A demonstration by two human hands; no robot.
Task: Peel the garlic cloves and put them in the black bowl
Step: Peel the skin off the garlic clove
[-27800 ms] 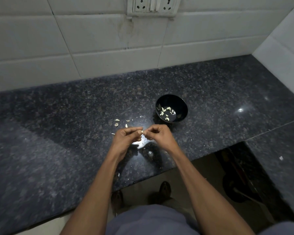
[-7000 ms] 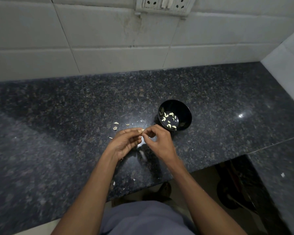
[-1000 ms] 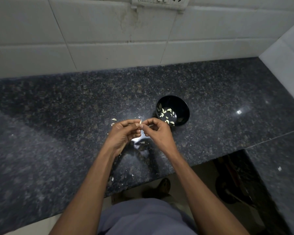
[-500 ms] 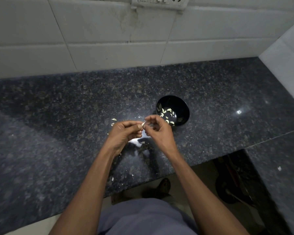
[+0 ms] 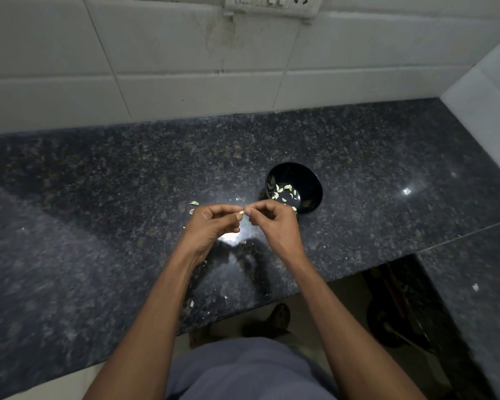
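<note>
Garlic clove (image 5: 241, 212): pinched between left hand (image 5: 211, 226) and right hand (image 5: 273, 223) grips, near side of black bowl (image 5: 309, 180). Likely light, firm, slippery once skinned; papery skin best picked at the tip.

A dark speckled granite countertop (image 5: 98, 197) is stretching across the view and is turning a corner at the right side. Behind it, a wall of large white rectangular tiles (image 5: 156, 53) is rising, and a second white tiled wall (image 5: 491, 111) is meeting it at the right. A white plastic socket panel (image 5: 272, 4) is sitting at the top edge. A bright spot of light (image 5: 406, 191) is reflecting on the polished stone. Below the counter edge, a pale floor (image 5: 350, 298) is showing.
</note>
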